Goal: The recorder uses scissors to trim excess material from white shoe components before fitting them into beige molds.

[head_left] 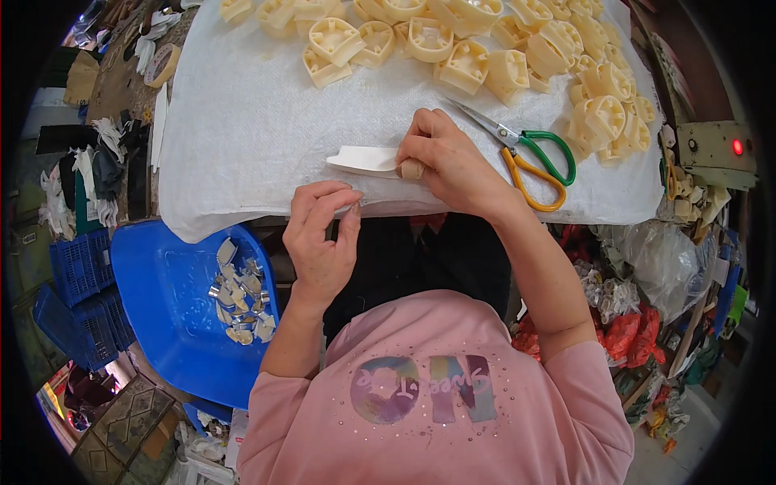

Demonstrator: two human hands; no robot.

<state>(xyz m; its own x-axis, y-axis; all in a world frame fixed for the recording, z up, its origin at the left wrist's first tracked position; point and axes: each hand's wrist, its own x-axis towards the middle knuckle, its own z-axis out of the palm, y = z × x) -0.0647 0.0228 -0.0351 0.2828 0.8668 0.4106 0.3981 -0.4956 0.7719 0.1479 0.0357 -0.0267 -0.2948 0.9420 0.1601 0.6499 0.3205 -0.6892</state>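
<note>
Pinched at its 3 o'clock end by the right hand (454,162), the white strip (360,158) over the sheet's (242,137) 6 o'clock edge looks light and bendable, best gripped by that end, while whether the half-curled left hand (318,234) at 7 o'clock holds anything, I cannot tell.

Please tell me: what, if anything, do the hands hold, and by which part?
The right hand holds a thin, elongated white piece, its material unclear, by its right end. Whether the left hand pinches something small cannot be told.
</note>
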